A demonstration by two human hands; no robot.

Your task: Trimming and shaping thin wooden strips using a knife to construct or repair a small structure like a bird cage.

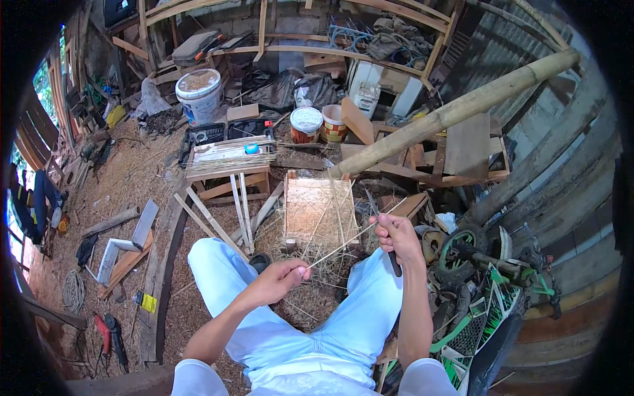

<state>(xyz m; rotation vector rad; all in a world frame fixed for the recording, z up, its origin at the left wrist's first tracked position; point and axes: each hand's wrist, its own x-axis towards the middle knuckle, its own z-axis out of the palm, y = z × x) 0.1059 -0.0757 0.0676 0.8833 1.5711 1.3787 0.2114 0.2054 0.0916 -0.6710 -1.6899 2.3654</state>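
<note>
Two hands on one bamboo strip (343, 243) | left hand (281, 277) fingers pinching its near end, just before wooden box (317, 208) | right hand (394, 236) closed around knife (394, 263), thumb pressing strip | advice: shallow blade angle, steady pull, strip taut.

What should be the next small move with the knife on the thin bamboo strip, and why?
Probably push the knife a little further along the bamboo strip, away from the body. The right hand grips the knife with its blade against the strip, and the left hand pinches the strip's near end, keeping it taut.
</note>
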